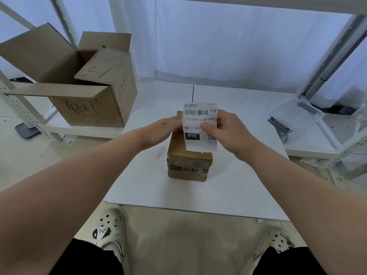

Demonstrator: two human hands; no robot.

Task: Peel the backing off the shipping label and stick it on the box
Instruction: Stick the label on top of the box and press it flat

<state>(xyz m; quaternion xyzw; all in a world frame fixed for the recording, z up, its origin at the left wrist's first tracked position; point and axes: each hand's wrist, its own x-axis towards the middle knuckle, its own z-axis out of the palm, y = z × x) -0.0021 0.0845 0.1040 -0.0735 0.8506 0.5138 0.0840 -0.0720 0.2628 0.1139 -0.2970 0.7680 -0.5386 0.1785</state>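
Observation:
A small brown cardboard box (188, 167), wrapped with clear tape, stands in the middle of a low white table (228, 191). Above it I hold a white shipping label (200, 133) with a barcode, "010" and a QR code, printed side toward me. My right hand (228, 132) pinches the label's right edge, thumb on the front. My left hand (160, 129) lies at the label's left edge with fingers stretched toward it; its fingertips are hidden behind the paper. Whether the backing has separated cannot be seen.
A large open cardboard box (83, 82) sits on a white shelf at the left. A clear plastic tub (296, 116) lies at the right by a metal rack post (327, 56). My two feet in clogs are below the table's front edge.

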